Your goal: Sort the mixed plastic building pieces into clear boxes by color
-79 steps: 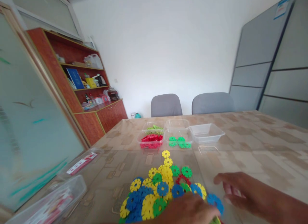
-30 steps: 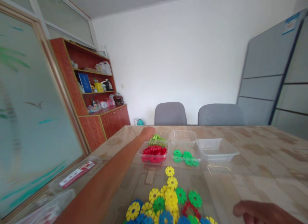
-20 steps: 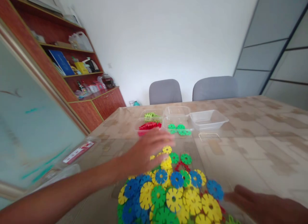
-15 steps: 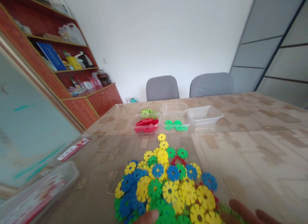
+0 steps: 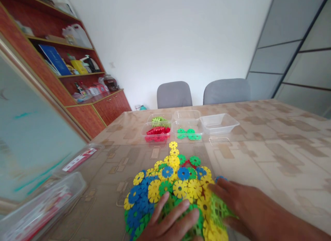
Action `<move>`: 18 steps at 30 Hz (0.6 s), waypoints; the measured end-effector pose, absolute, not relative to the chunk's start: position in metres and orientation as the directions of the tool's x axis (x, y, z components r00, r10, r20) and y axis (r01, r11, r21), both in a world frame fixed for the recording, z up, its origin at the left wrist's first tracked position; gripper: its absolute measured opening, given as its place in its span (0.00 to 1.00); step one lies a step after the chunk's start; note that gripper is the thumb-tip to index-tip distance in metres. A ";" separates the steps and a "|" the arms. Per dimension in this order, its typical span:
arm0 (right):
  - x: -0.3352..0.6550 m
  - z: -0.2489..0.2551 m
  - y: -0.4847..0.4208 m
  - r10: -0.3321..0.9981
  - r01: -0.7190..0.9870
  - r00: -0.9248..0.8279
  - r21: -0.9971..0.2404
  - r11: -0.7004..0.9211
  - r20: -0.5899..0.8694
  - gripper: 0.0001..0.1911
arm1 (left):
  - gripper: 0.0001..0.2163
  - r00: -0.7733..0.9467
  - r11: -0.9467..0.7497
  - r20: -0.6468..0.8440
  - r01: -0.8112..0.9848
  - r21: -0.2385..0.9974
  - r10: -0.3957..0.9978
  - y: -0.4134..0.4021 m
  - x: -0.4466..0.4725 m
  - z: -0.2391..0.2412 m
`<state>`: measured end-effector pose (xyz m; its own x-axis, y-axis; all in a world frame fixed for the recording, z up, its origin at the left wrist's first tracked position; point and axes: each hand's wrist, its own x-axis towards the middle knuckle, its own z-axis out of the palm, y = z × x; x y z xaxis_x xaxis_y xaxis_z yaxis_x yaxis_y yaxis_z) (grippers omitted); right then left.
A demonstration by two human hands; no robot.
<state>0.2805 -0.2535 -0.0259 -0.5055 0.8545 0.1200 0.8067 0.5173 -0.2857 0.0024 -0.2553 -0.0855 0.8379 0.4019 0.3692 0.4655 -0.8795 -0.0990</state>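
A heap of notched plastic discs (image 5: 180, 189) in yellow, blue and green lies on the table before me. My left hand (image 5: 173, 222) rests over the near side of the heap, fingers spread, on green discs. On the heap's right side, my right hand (image 5: 245, 203) reaches in with fingers stretched and thumb apart. Light green lattice-like pieces (image 5: 219, 210) show between its fingers and thumb, against the yellow discs. A blue disc (image 5: 221, 179) is partly covered by the right fingers. Some red pieces (image 5: 188, 163) peek out at the far side.
Beyond the heap stand clear plastic boxes: one with red pieces (image 5: 158, 134), one with light green pieces (image 5: 160, 122), one with green discs (image 5: 190, 133). A clear tub (image 5: 219, 124) sits to their right. Another long clear box (image 5: 77, 185) is at the left edge.
Both hands have come up from the bottom edge onto the heap, the left over its near part and the right against its right side. Discs there have shifted, exposing light green pieces.
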 end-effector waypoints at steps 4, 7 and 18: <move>0.284 -0.021 -0.251 0.856 0.811 -0.511 -0.290 0.509 0.074 0.18 | 0.18 0.816 -0.880 0.431 0.465 -0.095 0.385 -0.241 -0.021 -0.069; 0.280 -0.024 -0.252 0.848 0.793 -0.523 -0.315 0.521 0.085 0.21 | 0.30 0.787 -0.841 0.401 0.536 -0.069 0.469 -0.233 -0.036 -0.058; 0.314 -0.028 -0.246 0.834 0.804 -0.527 -0.221 0.552 0.165 0.25 | 0.33 0.817 -0.852 0.337 0.518 -0.074 0.467 -0.230 -0.029 -0.062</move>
<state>0.3135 -0.2461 -0.0279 -0.5268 0.8337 0.1655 0.8040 0.5520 -0.2212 -0.0288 -0.2298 -0.0624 0.8174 0.4673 0.3370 0.5177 -0.8523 -0.0739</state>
